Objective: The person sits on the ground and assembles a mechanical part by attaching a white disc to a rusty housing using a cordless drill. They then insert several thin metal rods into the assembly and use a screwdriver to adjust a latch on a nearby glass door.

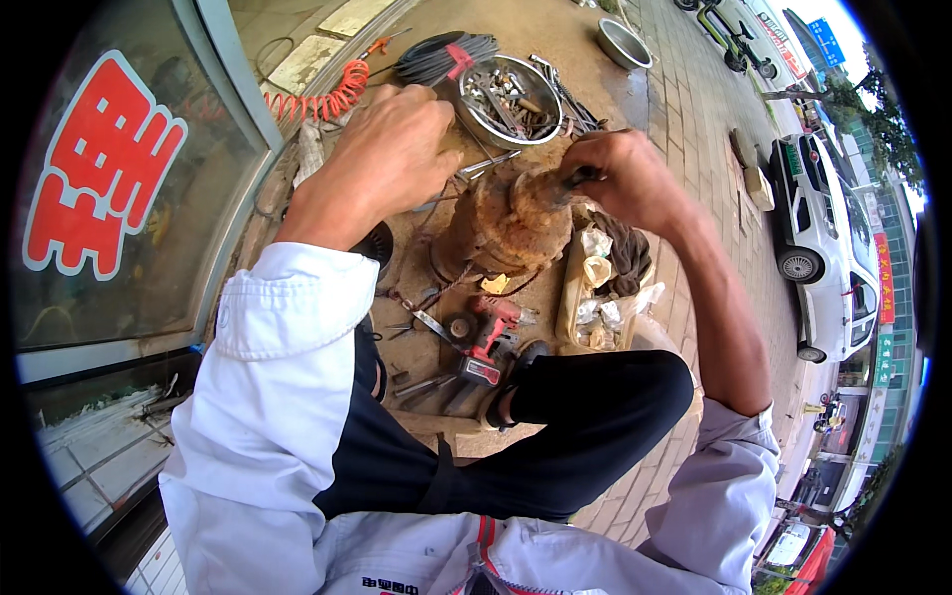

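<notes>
Brown machine part (496, 233), frame centre; right hand (627, 177) curled at its top, left hand (405, 147) loosely fisted; cannot tell if either pinches anything.

White car (831, 248) and green scooter (732, 42) rightward, glass door (129, 302) leftward.

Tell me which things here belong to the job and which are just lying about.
Probably the job:
rusty machine, by the right grip
power tool, close to the machine
basin of metal bits, just beyond it

Probably just lying about:
red hose
cable coil
far basin
white car, parked
</notes>
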### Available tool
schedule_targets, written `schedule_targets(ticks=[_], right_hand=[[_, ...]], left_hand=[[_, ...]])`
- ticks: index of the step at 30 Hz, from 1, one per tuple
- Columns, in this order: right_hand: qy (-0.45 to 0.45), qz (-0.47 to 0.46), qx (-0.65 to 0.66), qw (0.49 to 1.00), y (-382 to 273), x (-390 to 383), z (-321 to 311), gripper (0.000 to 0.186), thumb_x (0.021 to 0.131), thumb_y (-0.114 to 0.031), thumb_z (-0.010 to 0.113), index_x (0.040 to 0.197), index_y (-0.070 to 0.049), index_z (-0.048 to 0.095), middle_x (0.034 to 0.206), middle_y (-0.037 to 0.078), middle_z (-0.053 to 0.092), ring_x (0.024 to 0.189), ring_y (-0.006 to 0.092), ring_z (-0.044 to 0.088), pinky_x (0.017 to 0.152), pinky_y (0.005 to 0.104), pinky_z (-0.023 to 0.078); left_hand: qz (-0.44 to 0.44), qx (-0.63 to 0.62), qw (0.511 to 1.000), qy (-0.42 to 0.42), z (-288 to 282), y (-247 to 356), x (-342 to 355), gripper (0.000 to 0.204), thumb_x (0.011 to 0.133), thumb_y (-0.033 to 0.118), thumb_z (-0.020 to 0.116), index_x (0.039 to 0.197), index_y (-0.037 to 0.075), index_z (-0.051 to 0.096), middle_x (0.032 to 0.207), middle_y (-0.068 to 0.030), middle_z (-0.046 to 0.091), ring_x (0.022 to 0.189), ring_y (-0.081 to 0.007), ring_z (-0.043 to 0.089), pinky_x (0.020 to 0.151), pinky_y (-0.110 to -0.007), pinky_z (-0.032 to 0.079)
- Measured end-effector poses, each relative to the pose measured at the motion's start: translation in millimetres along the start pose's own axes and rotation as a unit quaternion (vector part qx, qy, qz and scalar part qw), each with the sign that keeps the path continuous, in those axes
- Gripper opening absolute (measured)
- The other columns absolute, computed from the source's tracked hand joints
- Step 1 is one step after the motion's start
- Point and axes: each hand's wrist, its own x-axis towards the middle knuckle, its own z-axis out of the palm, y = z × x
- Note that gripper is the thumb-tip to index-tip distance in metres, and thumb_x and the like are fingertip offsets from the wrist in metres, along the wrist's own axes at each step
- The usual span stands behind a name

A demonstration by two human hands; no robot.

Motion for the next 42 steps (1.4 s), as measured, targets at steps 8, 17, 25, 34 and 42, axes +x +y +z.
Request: schedule_targets(ticks=[8, 17, 25, 34, 42], right_hand=[[0.048, 0.023, -0.015, 0.998, -3, -7, -70, 0.023, 0.075, 0.006, 0.076, 0.094, -0.007, 0.077, 0.084, 0.013, 0.073, 0.08, 0.0239, 0.073, 0.074, 0.0359, 0.056], [0.021, -0.032, -0.057, 0.998, -8, -2, -49, 0.021, 0.076, 0.008, 0.075, 0.094, -0.004, 0.075, 0.089, 0.012, 0.073, 0.084, 0.0272, 0.072, 0.075, 0.0377, 0.057], [-0.03, -0.033, -0.015, 0.999, -8, 3, -3, 0.029, 0.072, 0.01, 0.069, 0.097, -0.002, 0.074, 0.093, 0.019, 0.072, 0.094, 0.0368, 0.071, 0.08, 0.0437, 0.057], [-0.029, -0.058, -0.037, 0.997, -7, 6, 1, 0.027, 0.07, 0.01, 0.07, 0.095, -0.001, 0.074, 0.093, 0.02, 0.072, 0.096, 0.0379, 0.07, 0.082, 0.0454, 0.056], [-0.025, -0.063, -0.051, 0.996, -5, 2, 5, 0.03, 0.072, 0.008, 0.07, 0.1, -0.001, 0.073, 0.095, 0.02, 0.072, 0.098, 0.039, 0.069, 0.084, 0.0452, 0.056]], left_hand=[[-0.009, 0.01, 1.0, 0.004, -4, 1, 5, 0.038, 0.088, 0.023, 0.073, 0.115, -0.003, 0.069, 0.12, -0.0219, 0.067, 0.115, -0.0407, 0.061, 0.1, -0.047, 0.048], [-0.02, 0.012, 1.0, -0.007, -6, -1, 2, 0.039, 0.089, 0.026, 0.072, 0.116, -0.002, 0.068, 0.118, -0.0205, 0.067, 0.116, -0.039, 0.061, 0.099, -0.047, 0.048], [0.02, 0.001, 0.998, 0.062, 0, -7, 2, 0.028, 0.085, 0.022, 0.07, 0.095, -0.004, 0.07, 0.098, -0.0247, 0.069, 0.099, -0.045, 0.066, 0.089, -0.052, 0.052], [0.003, 0.007, 0.999, -0.052, -3, 1, 6, 0.033, 0.087, 0.024, 0.074, 0.101, -0.004, 0.067, 0.102, -0.0237, 0.067, 0.106, -0.043, 0.063, 0.088, -0.052, 0.05], [0.031, 0.023, 0.996, -0.085, 13, 3, 3, 0.034, 0.082, 0.02, 0.078, 0.1, -0.005, 0.064, 0.101, -0.0251, 0.068, 0.104, -0.0448, 0.064, 0.089, -0.052, 0.051]])
